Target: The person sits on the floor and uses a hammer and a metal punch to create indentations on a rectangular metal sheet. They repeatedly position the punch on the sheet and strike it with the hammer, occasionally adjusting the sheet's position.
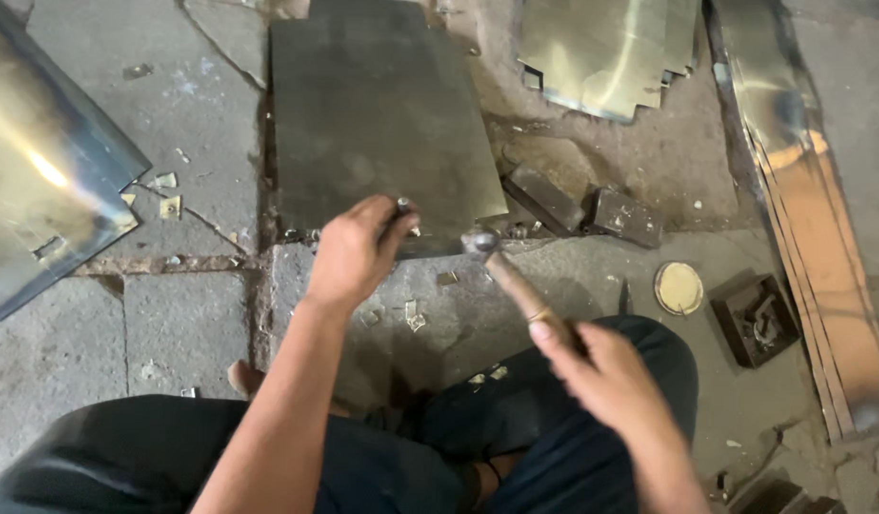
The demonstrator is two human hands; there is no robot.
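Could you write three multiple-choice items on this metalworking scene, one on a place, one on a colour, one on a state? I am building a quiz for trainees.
1. Where does the round brass disc lie?
A. On the dark slab
B. On the stone floor, right of the person's knee
C. On the left metal sheet

2. What colour is the hammer handle?
A. Blue
B. Light brown wood
C. Black

3. How is the left hand engaged?
A. It pinches a small punch at the near edge of the dark slab
B. It lies flat and open on the floor
C. It grips the hammer

Answers: 1 B, the disc sits on bare floor beside a dark block. 2 B, the handle in the right hand is pale wood. 3 A, its fingertips close round the punch's top.
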